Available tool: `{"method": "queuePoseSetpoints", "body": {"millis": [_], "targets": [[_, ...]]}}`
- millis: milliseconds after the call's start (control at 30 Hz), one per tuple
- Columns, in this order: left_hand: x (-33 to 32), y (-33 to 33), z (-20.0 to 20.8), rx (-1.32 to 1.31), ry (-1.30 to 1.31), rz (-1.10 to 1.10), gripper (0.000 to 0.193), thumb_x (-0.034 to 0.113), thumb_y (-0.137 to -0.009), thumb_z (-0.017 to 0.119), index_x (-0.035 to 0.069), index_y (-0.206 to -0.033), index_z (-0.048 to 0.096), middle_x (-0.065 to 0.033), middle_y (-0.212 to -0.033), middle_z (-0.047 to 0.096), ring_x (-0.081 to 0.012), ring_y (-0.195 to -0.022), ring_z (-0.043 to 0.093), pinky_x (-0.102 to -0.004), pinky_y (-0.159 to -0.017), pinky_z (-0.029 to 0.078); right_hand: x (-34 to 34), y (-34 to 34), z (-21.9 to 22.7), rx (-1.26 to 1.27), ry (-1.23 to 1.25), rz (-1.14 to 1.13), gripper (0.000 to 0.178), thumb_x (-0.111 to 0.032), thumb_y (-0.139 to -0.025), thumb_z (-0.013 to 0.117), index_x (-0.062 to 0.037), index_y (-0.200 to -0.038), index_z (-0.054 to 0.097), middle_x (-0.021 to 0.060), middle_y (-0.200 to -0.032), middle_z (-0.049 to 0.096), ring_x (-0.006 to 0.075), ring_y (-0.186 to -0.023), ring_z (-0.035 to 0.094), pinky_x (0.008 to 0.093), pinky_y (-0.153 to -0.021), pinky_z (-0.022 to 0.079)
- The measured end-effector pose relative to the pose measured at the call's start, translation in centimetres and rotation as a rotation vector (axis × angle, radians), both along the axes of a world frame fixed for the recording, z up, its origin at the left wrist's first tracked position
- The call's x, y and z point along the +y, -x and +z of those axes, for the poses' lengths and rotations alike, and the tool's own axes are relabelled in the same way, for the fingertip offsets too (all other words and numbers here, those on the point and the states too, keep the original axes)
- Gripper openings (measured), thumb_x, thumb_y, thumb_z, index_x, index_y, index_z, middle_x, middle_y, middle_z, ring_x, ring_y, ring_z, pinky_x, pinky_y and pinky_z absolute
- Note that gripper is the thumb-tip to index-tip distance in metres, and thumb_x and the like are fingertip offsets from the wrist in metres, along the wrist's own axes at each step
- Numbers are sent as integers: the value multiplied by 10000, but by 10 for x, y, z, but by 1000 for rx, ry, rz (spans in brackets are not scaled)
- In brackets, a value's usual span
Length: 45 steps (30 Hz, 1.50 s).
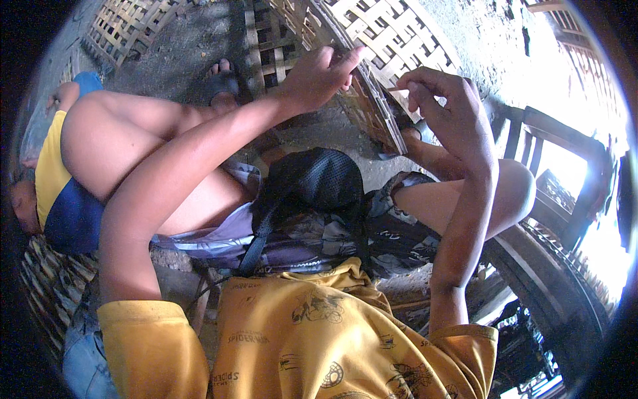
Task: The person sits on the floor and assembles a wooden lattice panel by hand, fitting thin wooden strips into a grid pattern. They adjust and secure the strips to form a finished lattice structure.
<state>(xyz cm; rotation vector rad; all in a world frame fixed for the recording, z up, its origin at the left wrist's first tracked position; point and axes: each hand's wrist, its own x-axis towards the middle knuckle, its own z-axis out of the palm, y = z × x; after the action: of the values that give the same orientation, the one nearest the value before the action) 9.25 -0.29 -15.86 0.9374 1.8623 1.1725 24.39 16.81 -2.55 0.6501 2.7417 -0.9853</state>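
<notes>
A woven bamboo panel [392, 36] stands tilted in front of me, its rim running down between my knees. My left hand [322, 76] is closed on the upper part of this rim, thumb pointing to the right. On the other side of the rim, my right hand [452, 113] pinches a thin pale strip [397, 88] between thumb and fingers. The strip's tip points at the panel's rim; whether it touches the weave I cannot tell. A black mesh item [325, 176] with a strap lies in my lap.
Another woven bamboo panel [129, 30] lies at the far left. A person in a yellow and blue top [56, 159] is close on my left, above a pile of thin sticks [50, 272]. A dark wooden frame [558, 136] stands at the right in bright light.
</notes>
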Motion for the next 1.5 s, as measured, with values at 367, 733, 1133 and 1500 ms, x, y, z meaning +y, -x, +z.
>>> {"method": "queuePoseSetpoints", "body": {"millis": [367,733,1133,1500], "targets": [[-6,4,-42,452,-357,-149,578,110,-1026,575,260,-1561,416,-41,-938,650,-170,-657,595,-294,-574,558,-8,6,-2,-24,24,72,183,-169,-937,681,-116,-1080,780,189,-900,743,355,-823,738,447,-781,580],[-8,2,-22,302,-142,-83,411,188,-992,626,146,-1395,557,-48,-908,674,-161,-673,622,-287,-581,555,-27,0,-11,98,-183,153,163,-106,-955,644,-84,-1071,757,162,-941,752,328,-831,739,417,-750,579],[14,-3,-11,-139,-23,179,608,634,-1016,525,71,-895,722,-2,-755,699,-90,-647,655,-263,-531,528,-28,-29,-68,584,-421,365,437,-40,-826,691,-46,-1261,654,86,-905,651,269,-853,654,397,-778,553],[16,-2,-6,-126,-2,172,526,553,-1041,530,66,-1033,729,-13,-796,717,-93,-716,684,-263,-564,549,-22,-30,-50,430,-373,176,208,-106,-911,692,-77,-1111,648,133,-953,725,343,-875,707,449,-797,570]]}}
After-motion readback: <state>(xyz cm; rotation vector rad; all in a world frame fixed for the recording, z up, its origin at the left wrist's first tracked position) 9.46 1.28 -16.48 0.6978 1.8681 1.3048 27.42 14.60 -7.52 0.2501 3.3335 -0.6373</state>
